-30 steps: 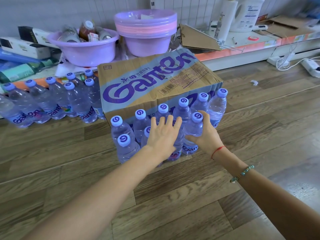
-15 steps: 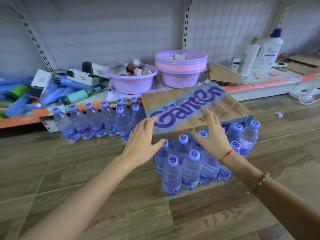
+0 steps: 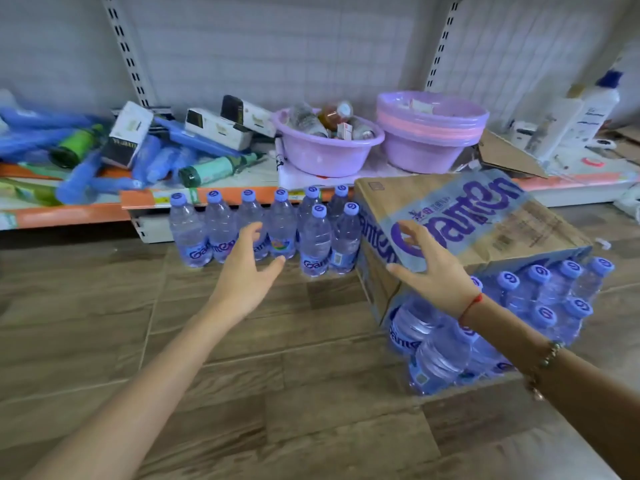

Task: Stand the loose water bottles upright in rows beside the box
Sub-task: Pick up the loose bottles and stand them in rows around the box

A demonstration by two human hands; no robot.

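A cardboard Ganten box stands on the wooden floor at the right. To its left, several clear water bottles with purple caps stand upright in rows against the shelf base. More upright bottles are packed in front of the box. My left hand hovers open in front of the left group, fingers spread, holding nothing. My right hand is open with its fingers over the box's front top corner, and it hides part of the front bottles.
A low shelf behind holds blue and green packages, white cartons, a purple basin of small bottles, stacked purple basins, torn cardboard and a white detergent bottle. Bare wooden floor lies in front.
Both hands lifted off the front bottles and swung left. The view rose and shifted left, bringing the left group of bottles to the centre.
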